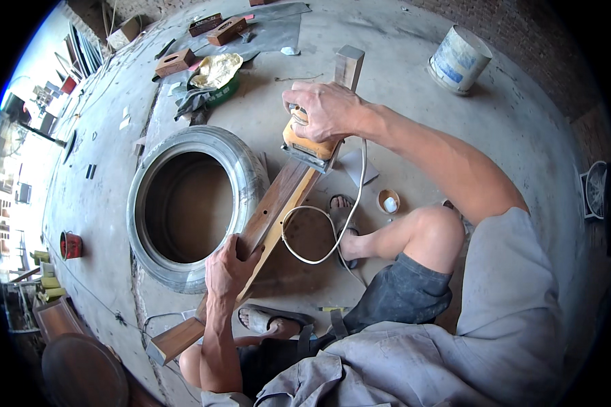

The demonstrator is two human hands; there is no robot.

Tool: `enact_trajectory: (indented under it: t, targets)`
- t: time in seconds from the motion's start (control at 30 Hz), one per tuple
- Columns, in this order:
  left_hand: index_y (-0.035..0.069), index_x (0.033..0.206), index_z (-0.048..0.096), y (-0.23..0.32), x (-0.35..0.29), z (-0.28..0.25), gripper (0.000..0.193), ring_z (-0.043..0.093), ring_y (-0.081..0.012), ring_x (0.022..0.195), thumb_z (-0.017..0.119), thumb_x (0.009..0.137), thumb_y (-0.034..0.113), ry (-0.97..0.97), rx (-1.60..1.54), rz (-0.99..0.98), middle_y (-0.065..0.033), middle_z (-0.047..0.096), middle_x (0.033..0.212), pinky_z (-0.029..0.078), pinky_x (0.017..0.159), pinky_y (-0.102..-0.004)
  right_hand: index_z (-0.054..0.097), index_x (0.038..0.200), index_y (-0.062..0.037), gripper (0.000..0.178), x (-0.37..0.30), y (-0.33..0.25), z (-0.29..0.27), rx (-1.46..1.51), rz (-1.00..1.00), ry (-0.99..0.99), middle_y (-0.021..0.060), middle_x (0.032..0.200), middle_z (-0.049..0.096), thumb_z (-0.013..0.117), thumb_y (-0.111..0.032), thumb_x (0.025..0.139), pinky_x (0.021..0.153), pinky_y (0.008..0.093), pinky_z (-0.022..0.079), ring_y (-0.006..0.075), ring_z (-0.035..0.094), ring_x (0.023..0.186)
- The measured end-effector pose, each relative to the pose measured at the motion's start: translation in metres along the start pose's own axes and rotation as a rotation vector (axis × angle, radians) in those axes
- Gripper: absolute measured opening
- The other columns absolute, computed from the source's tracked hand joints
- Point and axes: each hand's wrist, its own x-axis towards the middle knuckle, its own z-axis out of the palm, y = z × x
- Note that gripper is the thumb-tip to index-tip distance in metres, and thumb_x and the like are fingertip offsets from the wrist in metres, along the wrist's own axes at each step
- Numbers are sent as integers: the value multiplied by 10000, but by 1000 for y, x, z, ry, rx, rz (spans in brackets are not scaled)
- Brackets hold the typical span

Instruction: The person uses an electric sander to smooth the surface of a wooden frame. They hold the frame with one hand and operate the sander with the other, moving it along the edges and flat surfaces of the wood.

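A long dark brown wooden beam (276,197) with a lighter side edge slants from the lower left up to the top centre. My left hand (228,268) grips its lower part, thumb laid over the top face. Farther up the beam, my right hand (329,112) is closed over a yellow-orange electric sander (310,144). The sander's flat pad lies on the beam's upper face. A white power cord (284,237) loops down from the sander beside the beam. Small dark holes show in the wood. My right palm hides the top of the sander.
A large tyre (151,234) lies flat at the left of the beam. Ahead stand a green basin (223,93) with pale cloth, wooden boxes (175,62) and a white bucket (460,60). A small bowl (388,201) sits by my right knee, a red pot (70,245) far left.
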Motion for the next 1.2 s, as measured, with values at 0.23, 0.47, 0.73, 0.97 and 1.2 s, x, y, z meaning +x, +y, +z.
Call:
enact_trajectory:
  t: [0.23,0.47,0.73,0.97,1.2]
  targets:
    - [-3,899,622,3,1,-1,427,682,-385,686,846,835,356,-3,-18,-11,-191,674,747,535,664,-452,620,1082,-86,341,14,45,-17,-132,-29,-84,152,1055,665,710,-315,847,849,499,560,396,687,978]
    - [-2,912,634,6,1,-6,419,701,-375,702,846,830,350,-33,28,-48,-181,700,767,553,680,-443,624,1130,-59,462,18,20,-2,-56,121,-37,184,1069,672,722,-412,848,854,519,598,389,717,956]
    - [5,919,628,0,-1,0,441,687,-368,697,860,823,368,-41,3,-90,-164,686,757,542,682,-441,643,1225,-43,482,1,-81,16,31,8,-69,210,1110,657,714,-329,844,835,490,634,422,726,968]
    - [0,977,649,-2,-1,2,433,693,-391,727,857,811,341,-30,-10,-75,-185,692,791,546,696,-449,645,1122,-73,444,8,-15,5,36,139,-42,178,1073,677,758,-339,785,872,501,613,381,727,984]
    - [-5,973,640,-1,-1,0,430,699,-399,741,854,817,333,-12,-30,-41,-196,693,805,549,695,-450,648,1059,-88,386,29,41,1,0,77,37,156,1010,684,760,-331,781,855,500,593,389,714,960]
